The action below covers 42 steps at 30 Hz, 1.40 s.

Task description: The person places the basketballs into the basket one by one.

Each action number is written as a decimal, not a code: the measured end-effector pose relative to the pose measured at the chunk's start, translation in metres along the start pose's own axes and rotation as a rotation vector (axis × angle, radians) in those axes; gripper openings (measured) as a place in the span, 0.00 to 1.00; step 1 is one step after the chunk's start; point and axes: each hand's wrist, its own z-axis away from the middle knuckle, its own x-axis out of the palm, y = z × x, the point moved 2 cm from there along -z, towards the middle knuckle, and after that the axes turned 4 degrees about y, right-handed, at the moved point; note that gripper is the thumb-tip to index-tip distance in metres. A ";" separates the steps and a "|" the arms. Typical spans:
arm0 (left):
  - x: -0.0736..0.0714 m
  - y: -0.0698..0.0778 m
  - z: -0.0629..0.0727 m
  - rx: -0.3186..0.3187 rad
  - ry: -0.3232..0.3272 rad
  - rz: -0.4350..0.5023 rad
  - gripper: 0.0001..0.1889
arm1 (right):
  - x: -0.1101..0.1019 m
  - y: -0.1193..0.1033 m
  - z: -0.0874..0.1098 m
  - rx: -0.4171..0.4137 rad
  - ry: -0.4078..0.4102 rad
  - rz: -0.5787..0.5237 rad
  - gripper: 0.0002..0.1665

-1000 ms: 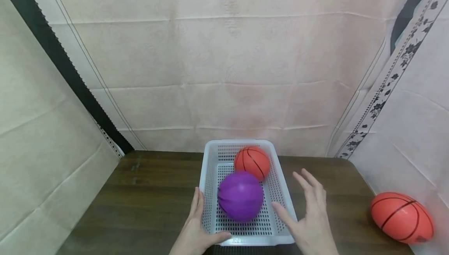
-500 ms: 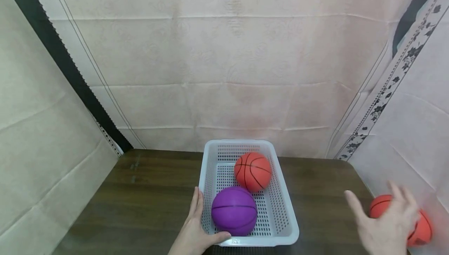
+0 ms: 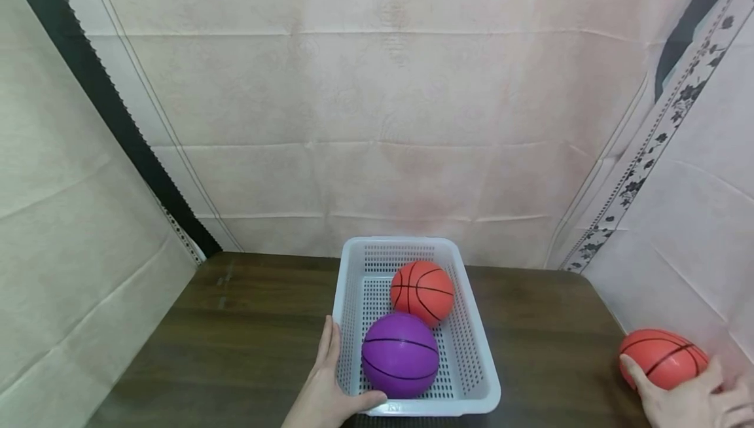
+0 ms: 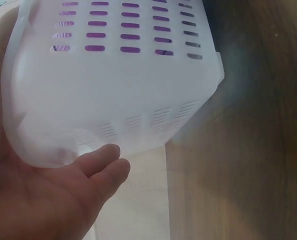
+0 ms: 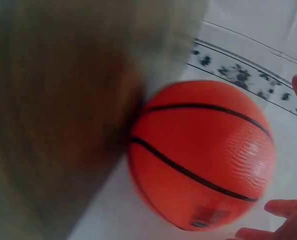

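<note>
A white perforated plastic basket (image 3: 487, 375) holds a purple toy basketball (image 3: 400, 357) near its front and an orange toy basketball (image 3: 421, 289) behind that. My left hand (image 3: 330, 382) rests against the basket's near left corner, fingers straight along the side and thumb over the front rim. In the left wrist view, two fingertips (image 4: 111, 167) lie by the outer wall. Far right, my right hand (image 3: 689, 402) spreads its thumb and fingers about a second orange basketball (image 3: 662, 356). The right wrist view shows fingertips (image 5: 283, 207) a little apart from that ball (image 5: 198, 155).
The basket stands on a dark wooden table (image 3: 247, 343). Pale cloth walls rise at the back (image 3: 377, 120), left and right, the right one with a floral strip (image 3: 654, 146). The second orange ball lies near the right table edge, close to the cloth.
My right hand has moved from beside the basket to the orange ball at the far right. The purple ball has rolled toward the basket's front. My left hand has stayed put.
</note>
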 end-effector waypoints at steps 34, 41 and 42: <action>0.001 -0.001 0.000 0.021 0.001 0.014 0.72 | 0.015 -0.009 0.013 0.016 0.017 -0.014 0.74; 0.001 0.001 0.000 0.032 0.014 0.009 0.71 | -0.019 -0.067 0.052 -0.321 -0.210 -0.224 0.67; 0.000 0.001 0.000 0.033 0.016 0.008 0.71 | -0.024 -0.076 0.062 -0.399 -0.237 -0.246 0.67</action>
